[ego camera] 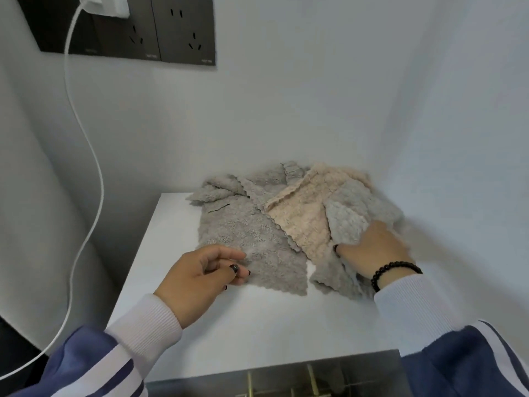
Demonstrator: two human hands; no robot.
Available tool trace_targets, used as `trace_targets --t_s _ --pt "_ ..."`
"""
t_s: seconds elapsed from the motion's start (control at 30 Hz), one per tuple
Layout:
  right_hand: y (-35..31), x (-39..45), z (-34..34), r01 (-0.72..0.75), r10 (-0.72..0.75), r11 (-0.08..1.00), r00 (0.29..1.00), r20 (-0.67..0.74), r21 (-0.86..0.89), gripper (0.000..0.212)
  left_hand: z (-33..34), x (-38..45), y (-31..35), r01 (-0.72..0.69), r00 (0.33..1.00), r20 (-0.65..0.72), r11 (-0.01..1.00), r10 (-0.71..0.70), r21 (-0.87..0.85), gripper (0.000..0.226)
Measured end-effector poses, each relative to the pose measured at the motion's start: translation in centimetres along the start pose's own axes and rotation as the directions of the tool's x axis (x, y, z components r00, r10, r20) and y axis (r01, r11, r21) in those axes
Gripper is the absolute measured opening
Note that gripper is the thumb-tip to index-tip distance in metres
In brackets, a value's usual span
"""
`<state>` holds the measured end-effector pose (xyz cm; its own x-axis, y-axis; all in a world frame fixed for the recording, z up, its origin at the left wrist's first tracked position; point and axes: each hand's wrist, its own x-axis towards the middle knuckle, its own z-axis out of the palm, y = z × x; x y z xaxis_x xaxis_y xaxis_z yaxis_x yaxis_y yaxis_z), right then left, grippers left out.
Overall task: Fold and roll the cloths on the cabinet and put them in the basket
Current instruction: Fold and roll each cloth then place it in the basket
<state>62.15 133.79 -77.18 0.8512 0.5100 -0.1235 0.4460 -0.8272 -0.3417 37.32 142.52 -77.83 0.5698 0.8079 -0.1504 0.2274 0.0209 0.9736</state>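
Left hand [200, 275] pinching near edge of grey cloth [243, 239]; right hand [372, 247] gripping grey-and-beige pile [329, 213] by wall corner. Cabinet top [257, 325] lying bare toward near edge.

Plain pale grey walls [315, 96] meet in a corner behind a white worktop [257, 325], lit pretty soft and even. Up top left there's a dark socket panel [160, 32] with a white charger [106, 5] plugged in, and its white cable [86, 156] droops down the left wall. At the bottom edge sits a dark grey surface with brass-coloured bars [312, 378], too blurry to say more.
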Motion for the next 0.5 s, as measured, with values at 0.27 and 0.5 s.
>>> trace_targets --t_s 0.27,0.5 --pt "-1.1 -1.6 -0.8 0.207 -0.158 0.940 0.969 -0.192 0.271 0.011 1.5 1.5 -0.2 -0.013 1.000 0.000 0.999 0.013 -0.029 0.026" --pt "-3.9 -5.2 -0.9 0.412 -0.306 0.719 0.911 -0.278 0.560 0.023 2.5 0.6 -0.9 -0.094 0.995 -0.013 0.994 0.095 0.050 0.025"
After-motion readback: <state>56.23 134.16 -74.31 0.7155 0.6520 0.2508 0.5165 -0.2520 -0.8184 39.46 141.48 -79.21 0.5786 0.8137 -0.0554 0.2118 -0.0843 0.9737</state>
